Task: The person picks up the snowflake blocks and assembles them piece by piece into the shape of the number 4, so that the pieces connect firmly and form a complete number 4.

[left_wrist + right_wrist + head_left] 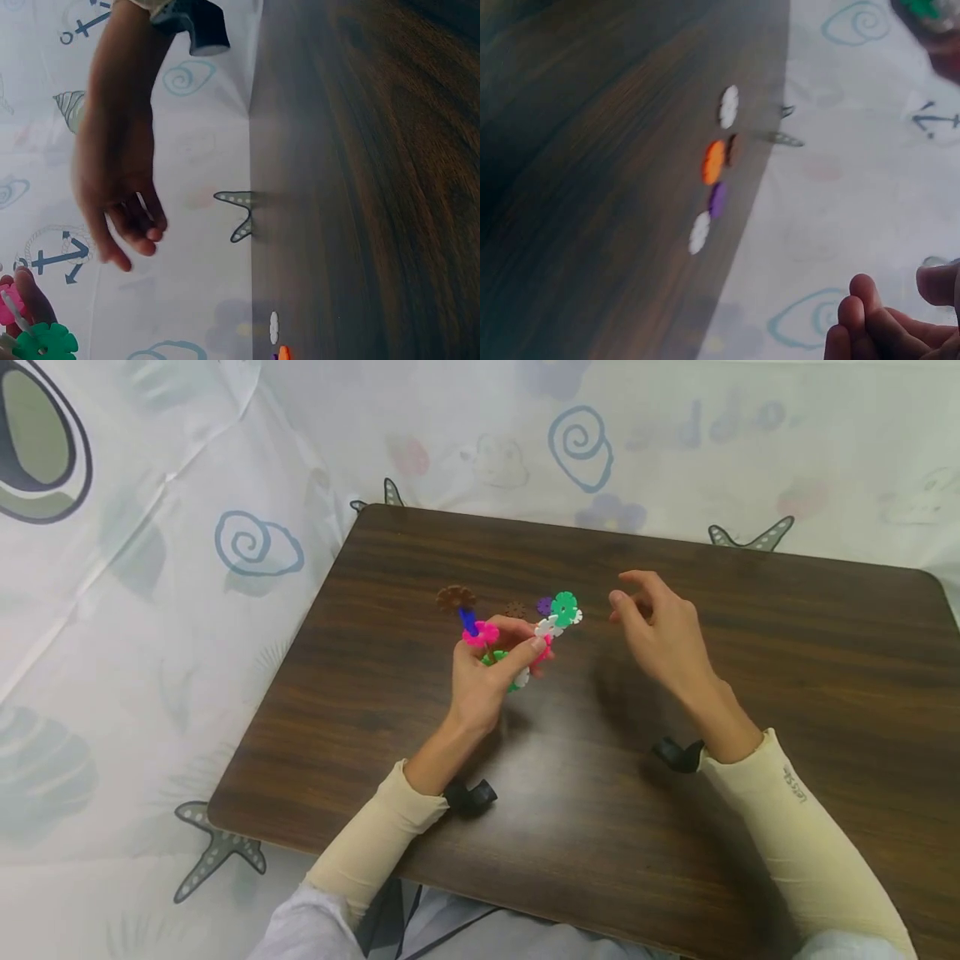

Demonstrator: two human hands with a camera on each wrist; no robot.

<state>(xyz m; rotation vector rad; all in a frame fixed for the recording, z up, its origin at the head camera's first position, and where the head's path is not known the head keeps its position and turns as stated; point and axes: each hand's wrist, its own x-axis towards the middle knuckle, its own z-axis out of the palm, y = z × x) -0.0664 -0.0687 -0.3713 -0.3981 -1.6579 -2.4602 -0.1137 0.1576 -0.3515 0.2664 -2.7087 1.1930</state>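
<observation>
My left hand point(480, 685) grips a joined chain of notched, flower-shaped plastic discs, its thumb pressing near a white disc point(548, 627). A brown disc point(454, 599), a blue one point(468, 620) and a pink one point(481, 634) stick up on one side. At the other end is a green disc point(565, 608). Fingers and palm hide part of the chain. To the right, my right hand point(666, 631) hovers above the table, holding nothing, fingers loosely bent. In the right wrist view its fingertips point(862, 289) are apart from the thumb.
Loose discs lie on the dark wooden table point(360, 718) beyond the left hand: orange point(713, 162), purple point(718, 200), brown point(733, 150), and white ones point(729, 106). A patterned white cloth point(480, 410) hangs behind the table's far edge. Black straps point(471, 797) sit at both wrists.
</observation>
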